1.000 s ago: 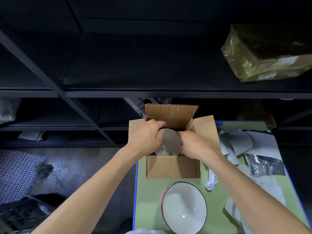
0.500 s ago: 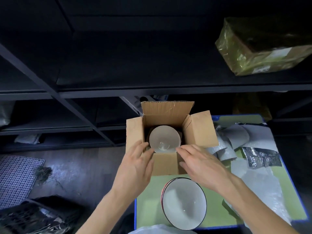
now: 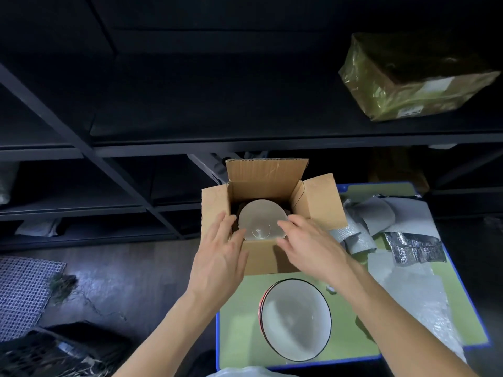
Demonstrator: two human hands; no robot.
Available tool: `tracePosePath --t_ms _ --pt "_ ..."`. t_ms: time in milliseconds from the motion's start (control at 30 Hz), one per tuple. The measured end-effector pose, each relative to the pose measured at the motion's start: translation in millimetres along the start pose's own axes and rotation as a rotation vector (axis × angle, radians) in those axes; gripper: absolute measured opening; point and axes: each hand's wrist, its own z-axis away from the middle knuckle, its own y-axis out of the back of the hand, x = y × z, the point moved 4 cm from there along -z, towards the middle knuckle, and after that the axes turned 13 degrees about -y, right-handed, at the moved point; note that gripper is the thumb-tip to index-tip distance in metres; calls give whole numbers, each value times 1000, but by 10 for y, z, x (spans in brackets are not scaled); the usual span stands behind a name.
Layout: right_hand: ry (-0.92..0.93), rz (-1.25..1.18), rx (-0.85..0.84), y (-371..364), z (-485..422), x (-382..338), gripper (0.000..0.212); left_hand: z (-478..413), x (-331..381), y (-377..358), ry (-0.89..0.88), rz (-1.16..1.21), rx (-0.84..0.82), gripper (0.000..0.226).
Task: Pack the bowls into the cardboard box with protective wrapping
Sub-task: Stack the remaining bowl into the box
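1. Hovering over the near edge of the box, the left hand and the right hand both have their fingers spread and relaxed, holding nothing. I cannot tell whether any fingertip touches the cardboard.
2. One bowl sits inside the box, just beyond the fingertips and between the two hands, its hollow showing. I see no wrapping over it.
3. A stack of more bowls waits on the surface, just under the right wrist and nearer the person than the box.
4. Wrapping lies loose out to the right of the right hand.
5. By their glaze I judge these bowls stiff, smooth, fairly weighty and quick to chip. I would take the top one by opposite sides of the rim, thumbs inside and fingers under the wall.
6. The wrapping looks light and limp, so pinching an edge should lift it.
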Motion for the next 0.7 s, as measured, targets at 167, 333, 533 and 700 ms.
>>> tracePosePath --t_ms 167,333,533,700 --pt "-177 92 -277 -95 -648 -327 75 -83 -64 -65 47 46 -43 36" --pt "-355 237 -382 -434 -998 -500 96 -68 -63 -90 83 65 -36 38" --pt "-481 235 -377 -591 -1071 -551 92 -54 -80 -54 72 117 19 28" --pt "-434 280 -352 -567 -1065 -499 80 -58 -122 -57 45 140 34 26"
